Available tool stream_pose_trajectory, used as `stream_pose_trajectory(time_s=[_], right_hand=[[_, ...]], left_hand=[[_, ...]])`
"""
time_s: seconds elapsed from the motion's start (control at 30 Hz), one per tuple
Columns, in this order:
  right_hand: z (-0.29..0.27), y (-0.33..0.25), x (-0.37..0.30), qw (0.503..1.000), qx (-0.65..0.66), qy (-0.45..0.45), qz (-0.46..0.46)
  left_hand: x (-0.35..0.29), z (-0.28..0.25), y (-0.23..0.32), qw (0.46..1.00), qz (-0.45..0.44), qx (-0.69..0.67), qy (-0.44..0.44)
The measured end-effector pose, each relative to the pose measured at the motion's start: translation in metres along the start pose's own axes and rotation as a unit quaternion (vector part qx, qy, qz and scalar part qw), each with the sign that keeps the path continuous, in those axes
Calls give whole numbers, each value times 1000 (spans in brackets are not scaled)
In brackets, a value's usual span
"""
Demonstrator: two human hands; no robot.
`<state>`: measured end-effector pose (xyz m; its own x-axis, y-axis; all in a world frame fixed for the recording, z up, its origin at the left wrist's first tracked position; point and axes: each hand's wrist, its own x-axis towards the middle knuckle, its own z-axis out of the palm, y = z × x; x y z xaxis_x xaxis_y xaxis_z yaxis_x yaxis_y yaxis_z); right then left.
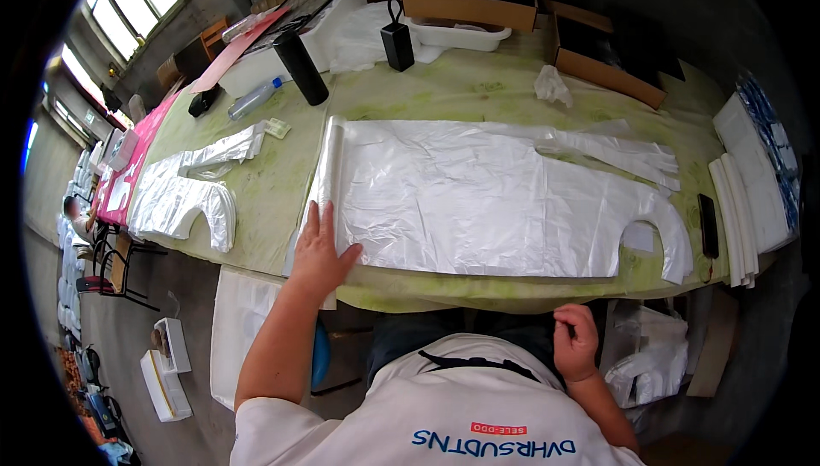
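A thin white plastic apron [461, 201] lies spread flat before me, its strap-like curved ends to the right. Its left end is wound into a narrow roll [329, 163]. My left hand [320, 254] rests on the near part of this roll, fingers stretched and thumb out to the right. Off the table's near edge, close to my body, my right hand [576, 342] is curled into a fist with nothing visible in it. A second white plastic apron [184, 193], smaller in its folded shape, lies to the left.
Along the back stand a black cylinder [301, 69], a plastic bottle [254, 100], a black box with a loop [396, 43] and open cardboard boxes [470, 0]. A phone [707, 225] and white rolls [733, 218] lie right. The green-patterned tablecloth [273, 235] ends just before me.
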<state>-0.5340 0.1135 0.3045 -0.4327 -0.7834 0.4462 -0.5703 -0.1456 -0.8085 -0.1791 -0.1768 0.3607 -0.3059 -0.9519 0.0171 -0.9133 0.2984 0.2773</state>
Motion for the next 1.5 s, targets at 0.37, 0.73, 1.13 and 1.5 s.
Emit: stream_pose_trajectory(time_s=[0.37,0.73,1.13,1.5], right_hand=[[19,-9,2,997,17,-72,-22],[68,-40,48,875,330,-235,267],[101,-55,58,736,442,-202,471],[98,-58,39,716,432,-218,503]], left_hand=[[-31,-14,-54,994,-85,-70,15],[-66,-9,89,688,-77,-710,-128],[-111,53,135,644,-107,-704,-279],[-139,63,123,721,-97,-641,-244]])
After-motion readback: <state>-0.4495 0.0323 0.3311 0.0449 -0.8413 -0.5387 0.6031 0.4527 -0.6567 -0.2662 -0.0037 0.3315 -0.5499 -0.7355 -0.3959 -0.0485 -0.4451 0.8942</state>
